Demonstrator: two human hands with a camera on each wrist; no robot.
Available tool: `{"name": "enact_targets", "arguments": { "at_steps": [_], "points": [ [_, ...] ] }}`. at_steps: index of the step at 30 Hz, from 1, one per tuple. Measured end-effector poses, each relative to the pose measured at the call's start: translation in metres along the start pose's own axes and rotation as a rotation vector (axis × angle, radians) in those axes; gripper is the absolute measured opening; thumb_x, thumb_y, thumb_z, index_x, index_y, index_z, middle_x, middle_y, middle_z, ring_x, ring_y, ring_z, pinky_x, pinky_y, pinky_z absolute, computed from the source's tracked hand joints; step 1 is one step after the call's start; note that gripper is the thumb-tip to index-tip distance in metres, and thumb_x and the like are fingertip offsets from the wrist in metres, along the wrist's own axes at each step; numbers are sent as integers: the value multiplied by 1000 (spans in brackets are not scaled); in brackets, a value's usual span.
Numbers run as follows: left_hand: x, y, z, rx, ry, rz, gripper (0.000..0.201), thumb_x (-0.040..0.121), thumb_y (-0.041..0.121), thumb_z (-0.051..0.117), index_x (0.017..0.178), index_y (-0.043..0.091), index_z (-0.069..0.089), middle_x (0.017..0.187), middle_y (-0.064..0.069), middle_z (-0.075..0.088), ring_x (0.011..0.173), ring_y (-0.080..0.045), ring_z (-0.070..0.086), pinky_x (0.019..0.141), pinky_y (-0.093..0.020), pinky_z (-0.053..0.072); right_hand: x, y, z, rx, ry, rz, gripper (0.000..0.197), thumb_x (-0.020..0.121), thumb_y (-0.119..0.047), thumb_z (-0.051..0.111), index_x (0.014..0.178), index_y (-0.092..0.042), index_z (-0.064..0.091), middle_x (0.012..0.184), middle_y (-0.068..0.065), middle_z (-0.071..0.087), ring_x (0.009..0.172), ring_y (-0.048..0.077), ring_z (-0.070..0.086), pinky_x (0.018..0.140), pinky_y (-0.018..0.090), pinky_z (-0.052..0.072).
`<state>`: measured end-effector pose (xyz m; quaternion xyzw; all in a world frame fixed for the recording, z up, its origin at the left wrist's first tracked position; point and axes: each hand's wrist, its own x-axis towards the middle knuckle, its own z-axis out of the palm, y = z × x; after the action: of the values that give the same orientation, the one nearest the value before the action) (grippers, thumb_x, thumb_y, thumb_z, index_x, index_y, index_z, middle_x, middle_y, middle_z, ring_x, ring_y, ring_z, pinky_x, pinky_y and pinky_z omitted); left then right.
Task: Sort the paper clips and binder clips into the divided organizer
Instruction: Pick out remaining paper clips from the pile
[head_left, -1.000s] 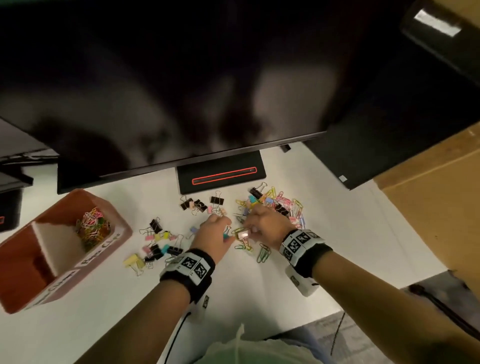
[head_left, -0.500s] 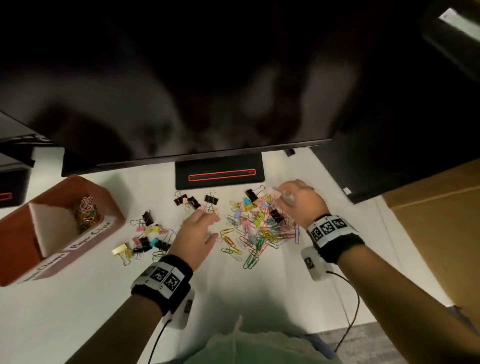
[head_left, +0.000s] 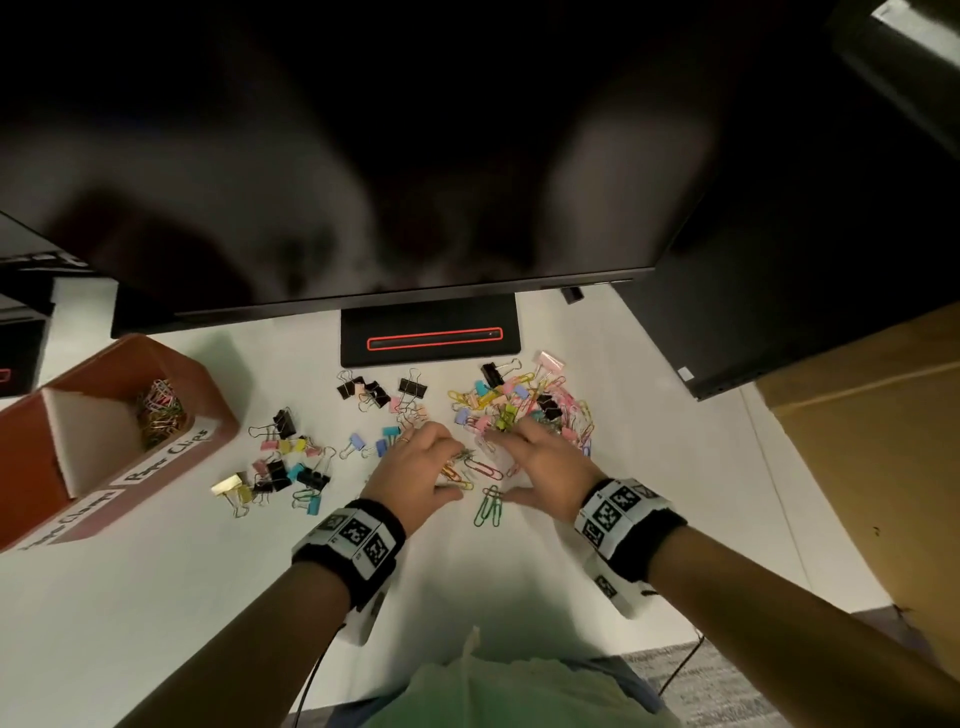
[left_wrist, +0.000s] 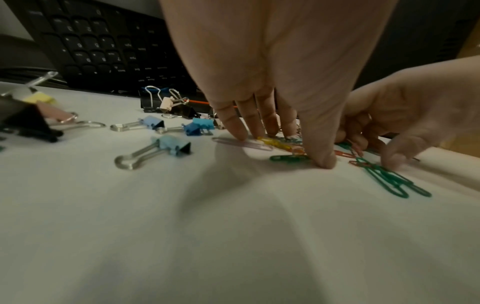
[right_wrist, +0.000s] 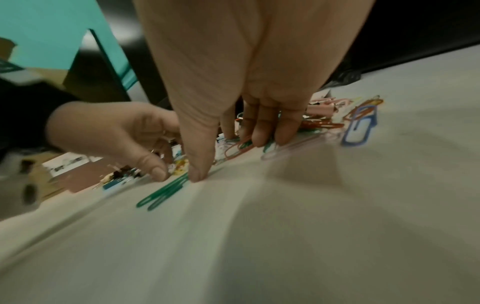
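On the white table my left hand and right hand are side by side, fingertips down on loose coloured paper clips at the near edge of a mixed pile. In the left wrist view the left hand has straight fingers pressing on pink and yellow clips, with the thumb on the table. The right hand presses clips the same way. Two green paper clips lie between the thumbs. The brown divided organizer stands at the left, with paper clips in its far compartment.
Binder clips lie in groups left of my hands and near the monitor stand. The dark monitor overhangs the table's back. A keyboard sits behind the clips. A cardboard box stands at the right.
The right hand came back from the pile's far right side to its near edge beside the left hand. The left hand shifted slightly right onto the paper clips.
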<state>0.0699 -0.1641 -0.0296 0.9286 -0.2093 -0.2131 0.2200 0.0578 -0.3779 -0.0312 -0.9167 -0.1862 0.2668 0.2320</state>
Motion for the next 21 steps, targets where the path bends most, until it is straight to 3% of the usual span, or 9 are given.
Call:
{"name": "enact_targets", "arguments": {
  "at_steps": [4, 9, 13, 16, 19, 21],
  "points": [
    [-7, -9, 0, -18, 28, -3, 44, 69, 32, 76, 107, 14, 62, 108, -2, 52, 99, -19, 51, 87, -40, 48, -3, 7, -5, 37, 75, 7, 67, 76, -32, 73, 134, -24, 41, 121, 4, 46, 104, 23, 53, 89, 38, 49],
    [-15, -11, -2, -13, -10, -9, 66, 71, 35, 74, 129, 19, 47, 128, 1, 45, 114, -16, 44, 97, -38, 41, -15, 1, 2, -6, 11, -76, 68, 76, -33, 73, 135, -20, 43, 130, 4, 45, 116, 24, 49, 97, 37, 46],
    [-5, -8, 3, -52, 7, 8, 42, 75, 17, 71, 115, 13, 60, 110, -4, 55, 100, -22, 52, 88, -39, 47, -3, -21, 16, -86, -43, -71, 79, 74, -35, 73, 141, -18, 33, 139, 6, 37, 126, 25, 35, 103, 40, 38],
    [1, -6, 1, -107, 29, -22, 25, 79, 10, 67, 104, 13, 65, 99, -6, 59, 95, -22, 54, 84, -32, 45, 10, -29, 17, 25, 54, -28, 60, 75, -22, 74, 130, -15, 51, 123, 10, 50, 114, 29, 44, 96, 41, 44],
    [3, -6, -1, -136, 34, -65, 21, 81, 12, 64, 102, 13, 65, 94, -6, 61, 92, -21, 54, 80, -29, 42, 20, -28, 15, 105, 140, -20, 33, 75, -11, 72, 107, -6, 67, 104, 16, 60, 99, 35, 55, 85, 46, 50],
    [4, -5, -1, -135, 30, -75, 19, 82, 12, 63, 101, 12, 65, 93, -8, 61, 92, -23, 54, 79, -31, 43, 25, -29, 12, 138, 137, 5, 21, 78, -9, 68, 97, -2, 69, 102, 18, 60, 101, 35, 56, 87, 44, 49]
  ]
}}
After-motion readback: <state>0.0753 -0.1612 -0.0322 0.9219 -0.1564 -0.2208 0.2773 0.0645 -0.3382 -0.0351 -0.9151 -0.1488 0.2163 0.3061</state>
